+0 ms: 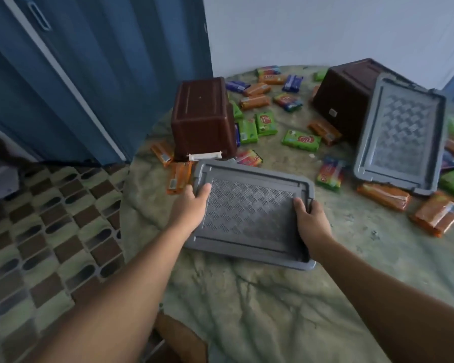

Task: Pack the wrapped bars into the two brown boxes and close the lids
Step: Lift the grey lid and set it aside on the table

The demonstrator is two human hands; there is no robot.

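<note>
Grey lid (249,218) sits in both my hands' grip, left hand (192,205) and right hand (312,224) curled on its short edges, while bars (300,140) litter the bed (273,297) round two overturned brown boxes (203,116); I judge packing unstarted, so next comes righting a box.

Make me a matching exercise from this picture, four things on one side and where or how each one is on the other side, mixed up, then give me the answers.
Things:
1. near grey lid
2. far grey lid
3. left brown box
4. white latch

States:
A. leaning against the right brown box
B. upside down on the table, bars scattered round it
C. held at both short ends by the left hand and right hand
D. at the bottom edge of the left box

Pairs: 1-C, 2-A, 3-B, 4-D
</note>
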